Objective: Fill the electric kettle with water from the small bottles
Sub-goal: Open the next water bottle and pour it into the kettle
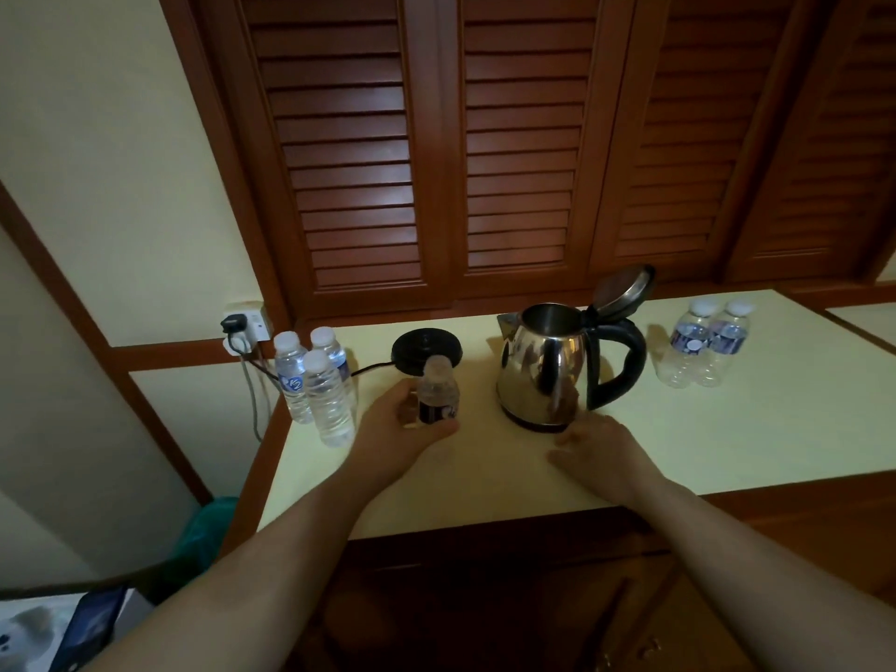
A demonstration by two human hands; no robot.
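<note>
Gripping a small capped bottle (438,391) around its dark label, the left hand (402,429) holds it upright on the pale countertop (727,438), thumb and fingers curled round its body. This bottle stands just left of the electric kettle (548,366), which serves as the landmark. The kettle is steel-bodied with a black handle (623,361) facing right, its lid (623,291) hinged open and tilted back. The right hand (599,453) lies in front of the kettle, just short of its foot, fingers loosely bent and holding nothing; whether it touches the countertop cannot be told. Behind the held bottle and left of the kettle sits the black power base (425,350), its cord (371,368) running left toward a wall socket (245,322). Farther left of the kettle, at the countertop's edge, three full bottles (315,385) stand clustered. Right of the kettle, beyond its handle, two capped bottles (708,344) stand side by side and appear empty. Louvred wooden doors (485,138) rise behind the kettle.
</note>
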